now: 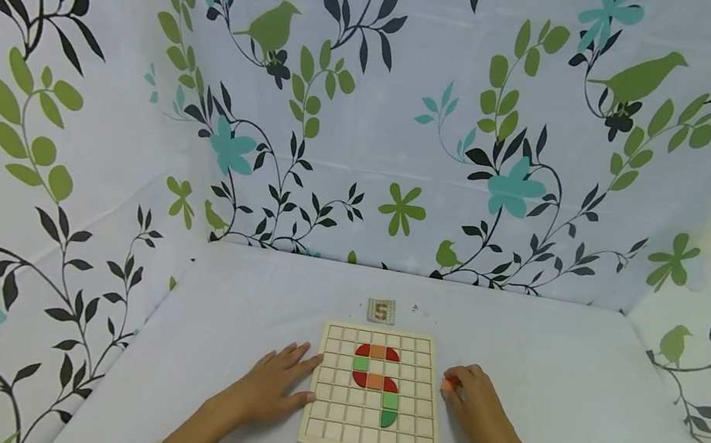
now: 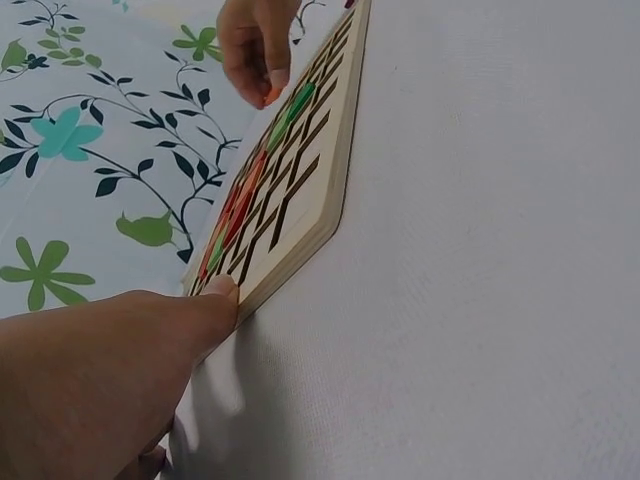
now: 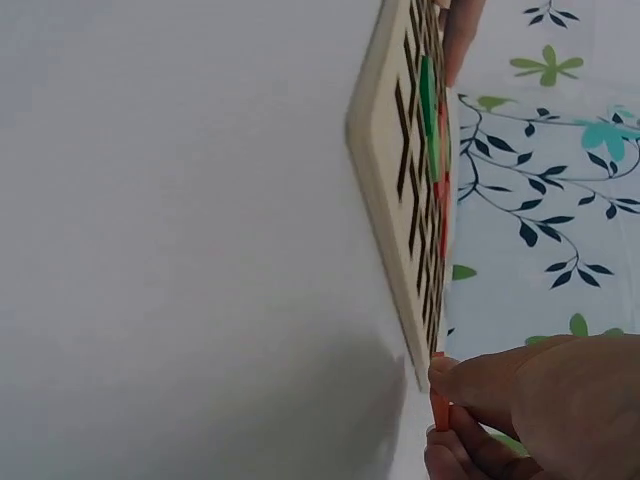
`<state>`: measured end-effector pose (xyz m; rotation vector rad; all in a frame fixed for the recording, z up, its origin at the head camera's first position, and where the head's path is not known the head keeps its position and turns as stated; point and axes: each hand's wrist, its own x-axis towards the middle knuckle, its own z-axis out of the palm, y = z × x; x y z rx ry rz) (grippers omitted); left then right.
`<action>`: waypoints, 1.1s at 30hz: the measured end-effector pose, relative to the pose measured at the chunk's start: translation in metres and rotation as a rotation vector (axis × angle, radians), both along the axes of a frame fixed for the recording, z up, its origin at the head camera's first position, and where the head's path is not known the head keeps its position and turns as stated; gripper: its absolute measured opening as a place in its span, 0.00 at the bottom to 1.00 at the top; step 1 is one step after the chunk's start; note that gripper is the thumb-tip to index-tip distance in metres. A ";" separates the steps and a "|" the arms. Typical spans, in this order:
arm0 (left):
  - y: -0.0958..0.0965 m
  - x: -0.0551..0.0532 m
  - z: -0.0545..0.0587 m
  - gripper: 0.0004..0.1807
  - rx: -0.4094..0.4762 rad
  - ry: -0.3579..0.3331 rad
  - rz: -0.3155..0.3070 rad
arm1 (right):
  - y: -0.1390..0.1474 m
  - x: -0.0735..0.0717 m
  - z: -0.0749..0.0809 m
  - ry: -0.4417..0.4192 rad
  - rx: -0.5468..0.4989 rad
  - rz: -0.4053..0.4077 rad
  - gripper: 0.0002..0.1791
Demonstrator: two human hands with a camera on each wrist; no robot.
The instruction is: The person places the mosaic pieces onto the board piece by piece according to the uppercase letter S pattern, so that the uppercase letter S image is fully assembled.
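A wooden grid board point(image 1: 330, 432) lies flat on the white cloth. Red, orange and green tiles fill some of its squares in an S-like curve, among them a green rounded tile point(image 1: 388, 418) at the lower end. My left hand point(image 1: 273, 386) rests at the board's left side, fingers spread, thumb and fingertips touching its edge. Just off the right edge, my right hand point(image 1: 478, 408) pinches an orange tile point(image 3: 440, 400) between thumb and fingers. In the left wrist view, the pinching hand point(image 2: 258, 45) appears beyond the board.
A small card point(image 1: 380, 310) with an S- or 5-like figure lies behind the board. White cloth point(image 1: 582, 385) covers the table. Curtains point(image 1: 356, 135) printed with leaves and birds stand at the back and both sides.
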<state>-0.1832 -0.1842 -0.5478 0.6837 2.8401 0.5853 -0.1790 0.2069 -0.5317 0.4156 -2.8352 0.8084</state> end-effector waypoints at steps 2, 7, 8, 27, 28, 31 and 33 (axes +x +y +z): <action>-0.002 0.000 0.000 0.39 0.000 0.003 -0.003 | -0.011 -0.007 0.004 -0.020 -0.021 0.002 0.12; -0.002 0.002 0.002 0.39 -0.002 -0.007 -0.006 | -0.042 -0.007 0.010 -0.084 -0.063 0.091 0.13; -0.001 0.002 0.003 0.39 0.003 -0.009 -0.006 | -0.048 -0.005 0.011 -0.083 -0.070 0.130 0.14; 0.000 0.001 0.004 0.39 -0.008 -0.013 0.001 | -0.078 0.024 -0.004 0.005 -0.030 0.427 0.06; 0.000 0.001 0.003 0.40 -0.013 -0.013 0.002 | -0.078 0.024 -0.004 0.019 -0.033 0.427 0.06; 0.000 -0.001 0.001 0.40 -0.022 -0.005 0.005 | -0.077 0.025 -0.006 0.033 -0.040 0.421 0.07; 0.001 -0.001 0.001 0.40 -0.019 -0.003 0.005 | -0.077 0.027 -0.006 0.035 -0.037 0.413 0.07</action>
